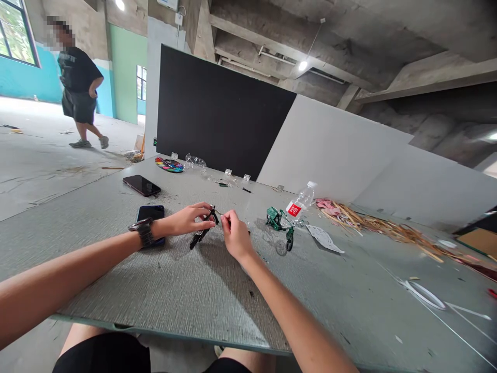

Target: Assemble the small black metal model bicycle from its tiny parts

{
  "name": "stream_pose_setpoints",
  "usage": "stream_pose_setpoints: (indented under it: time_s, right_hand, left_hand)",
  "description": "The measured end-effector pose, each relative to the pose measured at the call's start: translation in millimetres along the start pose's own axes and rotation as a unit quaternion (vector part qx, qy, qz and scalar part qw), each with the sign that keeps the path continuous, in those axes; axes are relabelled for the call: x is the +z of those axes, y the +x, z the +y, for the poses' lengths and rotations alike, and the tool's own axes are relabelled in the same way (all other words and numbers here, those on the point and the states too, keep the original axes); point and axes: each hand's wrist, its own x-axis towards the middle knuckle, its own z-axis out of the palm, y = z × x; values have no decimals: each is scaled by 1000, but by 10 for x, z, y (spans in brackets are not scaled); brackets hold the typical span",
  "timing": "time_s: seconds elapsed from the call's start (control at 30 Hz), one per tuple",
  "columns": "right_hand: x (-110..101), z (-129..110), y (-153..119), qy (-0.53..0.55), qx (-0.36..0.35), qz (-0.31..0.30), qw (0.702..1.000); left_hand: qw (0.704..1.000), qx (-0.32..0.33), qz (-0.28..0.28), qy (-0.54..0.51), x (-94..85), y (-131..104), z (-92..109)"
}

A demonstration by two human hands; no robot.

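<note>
Near the front of a grey, ribbed surface [155, 290], two bare hands work at a small, thin-limbed black model [199, 238].

Left fingers are closed around the model's upper end, between thumb and fingertips of the left hand [194, 220]; the right hand [236, 235] has its fingers drawn together just beside that end, though whatever they pinch is too small to make out. The model slants below the hands, near a dark, flat smartphone [150, 212] under the left wrist. Work on it seems partway: its main shape is there, but handling is not yet over, and which details remain cannot be told. To its right, a green, spindly bicycle-like model [275, 218] stands untouched and looks largely formed, just before a clear plastic bottle [306, 194] with a red-and-white label.
</note>
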Motion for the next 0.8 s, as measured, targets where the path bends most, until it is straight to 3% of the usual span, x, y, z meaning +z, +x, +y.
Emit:
stream_pose_setpoints:
  time_s: [0.17,0.4,0.67,0.8]
  right_hand:
    - [56,10,50,61,57,-35,996]
    - [29,14,57,52,8,-12,999]
    - [79,1,-14,-95,-65,4,993]
    - [111,10,-16,-139,-63,3,988]
  left_hand:
    - [1000,-6,0,-1,7,4,24]
    - [1000,-8,9,-8,16,2,47]
    - [1000,-20,5,-9,17,-2,34]
    - [999,-35,8,-5,39,8,27]
